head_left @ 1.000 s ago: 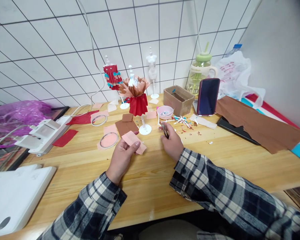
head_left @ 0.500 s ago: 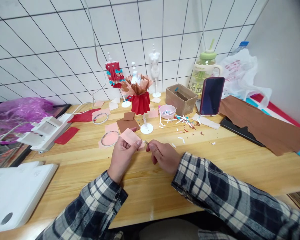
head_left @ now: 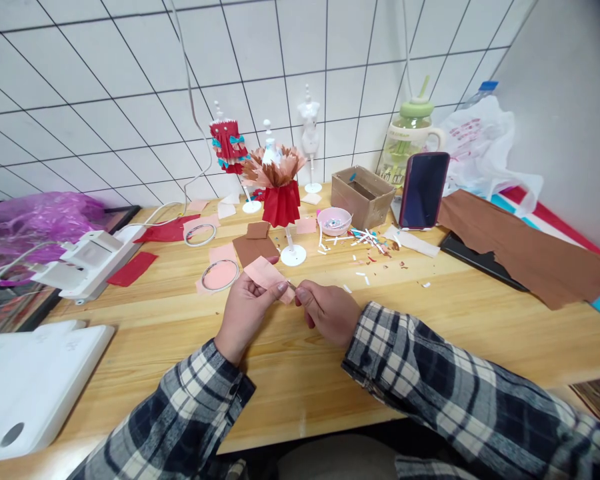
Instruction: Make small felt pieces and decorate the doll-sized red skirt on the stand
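Note:
A small pale pink piece of crepe paper [head_left: 263, 273] is pinched in my left hand [head_left: 247, 307], thumb on top. My right hand [head_left: 329, 311] is closed around slim metal tweezers [head_left: 292, 285], mostly hidden by the fingers. Their tip meets the right edge of the pink paper; whether they grip it is too small to see. Just beyond the hands stands a mini dress form wearing a red pleated skirt [head_left: 281, 204] and a pink-and-brown petal layer [head_left: 273, 172]. Brown paper squares [head_left: 254, 250] lie behind my left hand.
Two tape rolls [head_left: 203, 235] rest on pink paper at left. A pink bowl [head_left: 334, 222], white strips [head_left: 369, 239], a cardboard box [head_left: 363, 200] and an upright phone [head_left: 424, 191] stand beyond my right hand. Brown paper [head_left: 525, 247] covers the right side; a power strip [head_left: 97, 260] lies left.
My right hand has moved left and slightly down from near the pink bowl, bringing the tweezers to the pink paper's right edge. My left hand has kept hold of the paper.

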A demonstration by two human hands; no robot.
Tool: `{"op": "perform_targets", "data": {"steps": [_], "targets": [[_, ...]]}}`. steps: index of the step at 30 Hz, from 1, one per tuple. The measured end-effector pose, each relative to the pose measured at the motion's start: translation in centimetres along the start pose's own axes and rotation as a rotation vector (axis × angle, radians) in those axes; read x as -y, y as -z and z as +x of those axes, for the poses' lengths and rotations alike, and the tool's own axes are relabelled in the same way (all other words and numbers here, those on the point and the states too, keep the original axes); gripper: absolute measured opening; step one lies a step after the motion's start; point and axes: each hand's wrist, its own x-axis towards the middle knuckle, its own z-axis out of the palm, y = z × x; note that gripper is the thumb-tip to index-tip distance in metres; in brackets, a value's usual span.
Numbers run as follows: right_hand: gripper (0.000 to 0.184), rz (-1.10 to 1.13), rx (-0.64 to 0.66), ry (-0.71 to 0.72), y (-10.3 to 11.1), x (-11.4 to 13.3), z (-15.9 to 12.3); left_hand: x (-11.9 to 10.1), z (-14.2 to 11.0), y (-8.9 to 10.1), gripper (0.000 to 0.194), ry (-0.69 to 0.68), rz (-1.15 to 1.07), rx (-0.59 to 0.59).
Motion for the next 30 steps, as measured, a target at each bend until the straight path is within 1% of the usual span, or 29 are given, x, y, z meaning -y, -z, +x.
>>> {"op": "perform_targets", "data": {"steps": [4, 7, 10, 14, 20, 30], "targets": [[0.041, -0.020, -0.015, -0.017, 0.14, 0.06, 0.03, 0.12, -0.06, -0.02, 0.063, 0.013, -0.012, 0.013], [0.043, -0.023, -0.041, -0.025, 0.19, -0.06, 0.05, 0.36, 0.07, 0.24, 0.062, -0.001, -0.041, -0.007], [0.045, 0.008, -0.019, -0.020, 0.18, -0.21, 0.06, 0.53, 0.19, 0.44, 0.063, -0.013, -0.054, -0.022], [0.046, 0.038, 0.012, -0.013, 0.21, -0.27, 0.07, 0.43, 0.08, 0.29, 0.066, 0.002, -0.048, 0.015], [0.046, 0.005, -0.018, -0.015, 0.17, -0.15, 0.08, 0.19, -0.09, 0.09, 0.067, 0.011, -0.028, 0.030], [0.045, -0.013, -0.032, -0.004, 0.13, -0.28, 0.23, 0.23, -0.26, -0.02, 0.069, 0.013, 0.013, 0.048]]}}
